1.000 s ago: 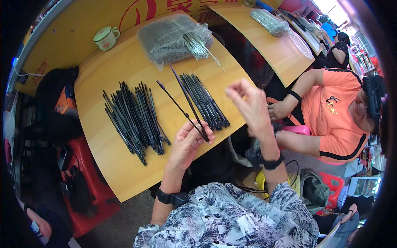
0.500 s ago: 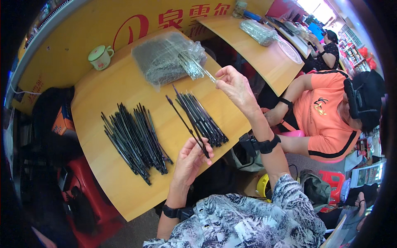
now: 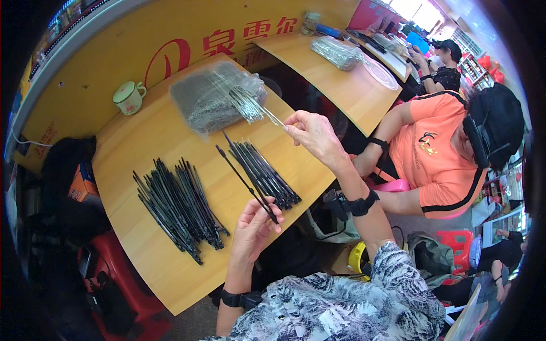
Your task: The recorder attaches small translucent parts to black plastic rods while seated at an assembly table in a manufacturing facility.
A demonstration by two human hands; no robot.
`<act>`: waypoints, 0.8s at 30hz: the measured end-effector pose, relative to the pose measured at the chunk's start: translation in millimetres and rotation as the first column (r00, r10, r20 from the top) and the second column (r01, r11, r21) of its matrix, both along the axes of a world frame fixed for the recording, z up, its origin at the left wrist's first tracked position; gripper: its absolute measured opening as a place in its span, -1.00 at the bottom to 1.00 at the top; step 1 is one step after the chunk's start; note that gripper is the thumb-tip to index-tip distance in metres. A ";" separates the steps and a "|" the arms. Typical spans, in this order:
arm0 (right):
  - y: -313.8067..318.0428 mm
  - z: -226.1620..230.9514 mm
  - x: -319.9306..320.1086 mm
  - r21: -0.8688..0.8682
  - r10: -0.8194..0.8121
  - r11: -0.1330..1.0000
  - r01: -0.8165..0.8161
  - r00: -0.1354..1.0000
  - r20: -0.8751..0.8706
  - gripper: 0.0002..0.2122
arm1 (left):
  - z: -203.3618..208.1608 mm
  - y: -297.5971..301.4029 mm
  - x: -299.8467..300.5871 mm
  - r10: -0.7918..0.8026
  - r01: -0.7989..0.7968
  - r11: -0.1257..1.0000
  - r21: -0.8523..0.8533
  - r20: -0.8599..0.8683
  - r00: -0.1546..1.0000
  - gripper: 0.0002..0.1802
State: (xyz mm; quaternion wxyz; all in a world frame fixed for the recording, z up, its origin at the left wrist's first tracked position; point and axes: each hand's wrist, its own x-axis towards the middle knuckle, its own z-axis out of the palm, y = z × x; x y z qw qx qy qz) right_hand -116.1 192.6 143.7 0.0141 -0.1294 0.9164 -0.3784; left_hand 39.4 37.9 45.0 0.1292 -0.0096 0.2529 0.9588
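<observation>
My left hand [image 3: 250,230] is closed in a pinch on thin dark rods [image 3: 242,179] with small knobs along them, their tips pointing up and away. Out to the right, my right hand [image 3: 315,136] pinches the end of a thin silvery stick [image 3: 274,117]. That stick reaches from a loose bunch of silvery sticks [image 3: 244,104], which rests on a clear plastic bag [image 3: 196,102] packed with more. Just beyond my left hand lies a small row of dark rods [image 3: 266,175]. A larger spread of dark rods [image 3: 179,207] lies to its left.
Everything lies on a wooden table [image 3: 133,250] against a yellow wall. A lidded cup [image 3: 129,98] stands at the back left. Close on my right sits a person in an orange shirt [image 3: 426,136]. Another table [image 3: 318,68] beyond holds a wrapped plastic pack [image 3: 336,54].
The whole view has shifted a little, so the table and both hands appear slightly lower and further left. Both hands keep their pinches, with little visible movement over the table.
</observation>
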 end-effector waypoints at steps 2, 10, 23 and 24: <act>5.1 -2.6 4.9 -0.013 0.007 1.000 -0.008 0.999 -0.035 -0.78 | -0.9 -0.1 -0.4 0.006 -0.005 1.000 0.023 -0.032 0.999 -0.74; -10.0 -11.4 -6.6 0.127 -0.138 0.976 0.177 0.953 -0.270 -0.87 | 0.0 1.0 0.4 0.028 -0.029 0.999 -0.026 -0.032 0.999 -0.74; 2.1 -19.9 6.5 0.085 -0.192 0.974 0.209 0.966 -0.171 -0.84 | 4.6 6.8 3.2 0.078 -0.078 0.993 -0.091 -0.005 0.997 -0.75; 8.2 -20.2 10.3 -0.018 -0.151 0.989 0.150 0.981 -0.119 -0.85 | 4.6 7.5 2.3 0.075 -0.075 0.996 -0.051 0.000 0.997 -0.76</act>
